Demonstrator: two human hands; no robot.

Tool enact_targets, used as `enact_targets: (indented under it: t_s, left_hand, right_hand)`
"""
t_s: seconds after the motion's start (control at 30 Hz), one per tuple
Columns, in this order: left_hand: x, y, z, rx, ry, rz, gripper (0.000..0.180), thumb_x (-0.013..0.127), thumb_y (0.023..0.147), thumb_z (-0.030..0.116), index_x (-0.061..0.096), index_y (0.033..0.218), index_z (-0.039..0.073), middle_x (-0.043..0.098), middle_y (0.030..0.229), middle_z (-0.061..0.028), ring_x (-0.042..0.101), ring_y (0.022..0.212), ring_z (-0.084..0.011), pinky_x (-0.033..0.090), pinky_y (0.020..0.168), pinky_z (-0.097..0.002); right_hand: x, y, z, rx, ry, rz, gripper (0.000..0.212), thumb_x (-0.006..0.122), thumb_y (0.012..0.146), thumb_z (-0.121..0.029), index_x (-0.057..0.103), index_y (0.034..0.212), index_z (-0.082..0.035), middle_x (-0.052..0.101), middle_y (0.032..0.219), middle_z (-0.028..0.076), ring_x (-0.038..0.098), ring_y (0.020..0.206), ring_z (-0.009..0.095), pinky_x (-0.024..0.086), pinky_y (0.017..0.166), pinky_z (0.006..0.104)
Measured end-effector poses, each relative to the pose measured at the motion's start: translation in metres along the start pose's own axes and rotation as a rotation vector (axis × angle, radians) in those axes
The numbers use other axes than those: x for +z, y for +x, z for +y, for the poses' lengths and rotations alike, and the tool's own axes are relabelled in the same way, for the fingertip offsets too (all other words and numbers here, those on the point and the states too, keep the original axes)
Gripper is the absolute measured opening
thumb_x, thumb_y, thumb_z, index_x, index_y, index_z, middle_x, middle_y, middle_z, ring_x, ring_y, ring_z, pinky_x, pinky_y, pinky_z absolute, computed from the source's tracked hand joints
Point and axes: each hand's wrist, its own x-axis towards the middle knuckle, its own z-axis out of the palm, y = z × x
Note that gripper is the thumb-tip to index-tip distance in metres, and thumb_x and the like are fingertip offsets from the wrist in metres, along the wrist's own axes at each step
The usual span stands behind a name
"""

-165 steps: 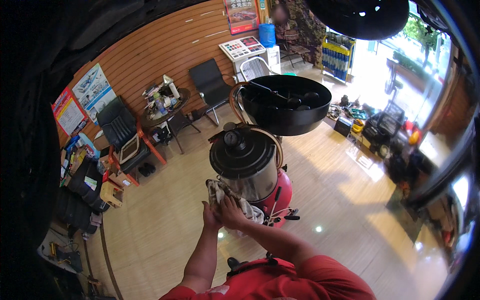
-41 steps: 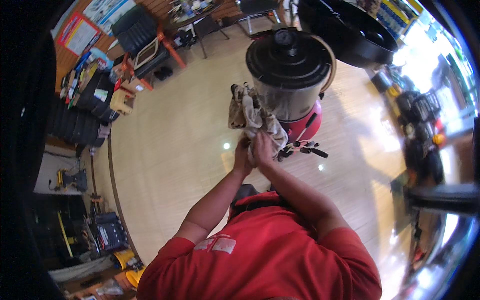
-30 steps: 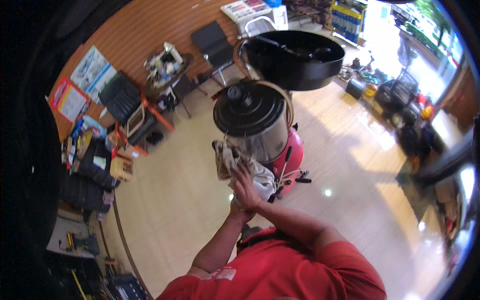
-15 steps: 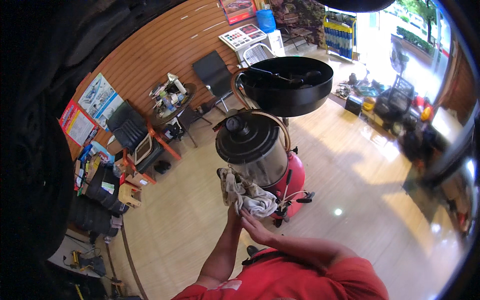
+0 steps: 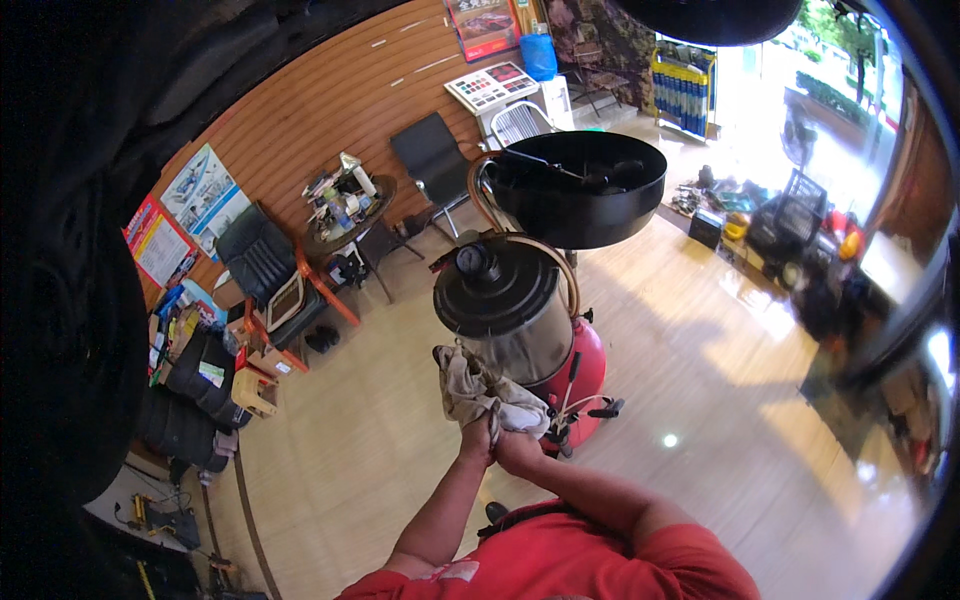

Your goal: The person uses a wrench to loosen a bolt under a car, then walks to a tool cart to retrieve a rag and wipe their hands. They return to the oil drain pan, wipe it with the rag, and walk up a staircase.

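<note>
A crumpled, dirty grey-beige rag (image 5: 468,385) hangs bunched in front of me. My left hand (image 5: 479,440) is closed on its near end. Right beside it, my right hand (image 5: 520,453) is closed too, against the rag's whitish lower part; its fingertips are hidden by the cloth. Just beyond the rag stands a waste-oil drainer with a clear drum (image 5: 515,352), a black lid (image 5: 497,287) and a red base tank (image 5: 585,375). Its wide black drain pan (image 5: 580,215) rises behind the lid, with a metal tool lying across it.
At the left, a black armchair with orange arms (image 5: 265,255) and a cluttered round table (image 5: 345,225) line the wood-panelled wall. Tyres (image 5: 180,425) and boxes are stacked below them. Tools and parts lie on the floor at the right, near a black mesh chair (image 5: 795,215). Dark metal hangs overhead.
My right hand has gone from flat, stretched fingers to closed against the rag. Both hands are slightly lower in view and pressed together. The whole view has shifted a little.
</note>
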Motion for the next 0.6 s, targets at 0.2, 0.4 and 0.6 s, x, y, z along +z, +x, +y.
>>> enact_targets:
  t_s: [0.2, 0.4, 0.6]
  left_hand:
    - [0.029, -0.041, 0.039, -0.037, -0.352, -0.420, 0.036, 0.050, 0.091, 0.035, 0.052, 0.115, 0.009, 0.060, 0.102, -0.0104, 0.057, 0.097, -0.0243, 0.048, 0.085, -0.0398]
    - [0.005, -0.028, 0.010, 0.022, -0.071, -0.143, 0.032, 0.049, 0.091, 0.031, 0.056, 0.111, 0.007, 0.060, 0.102, -0.0100, 0.057, 0.095, -0.0245, 0.046, 0.085, -0.0368]
    - [-0.027, 0.011, 0.025, 0.092, 0.043, -0.039, 0.029, 0.048, 0.091, 0.027, 0.059, 0.107, 0.005, 0.061, 0.101, -0.0095, 0.056, 0.094, -0.0246, 0.044, 0.085, -0.0338]
  right_hand:
    - [-0.032, 0.008, -0.015, -0.343, -0.104, 0.210, 0.041, 0.055, 0.079, -0.028, 0.052, 0.113, -0.005, 0.050, 0.115, 0.021, 0.050, 0.105, 0.036, 0.043, 0.086, 0.0453]
    - [-0.020, 0.030, -0.026, -0.491, 0.086, 0.244, 0.072, 0.049, 0.084, -0.048, 0.030, 0.135, -0.001, 0.029, 0.136, 0.028, 0.028, 0.126, 0.046, 0.024, 0.105, 0.0489]
    - [0.008, -0.001, -0.029, -0.351, 0.375, 0.032, 0.098, 0.041, 0.088, -0.056, -0.012, 0.137, 0.010, -0.004, 0.146, 0.032, -0.002, 0.138, 0.039, 0.003, 0.112, 0.0410]
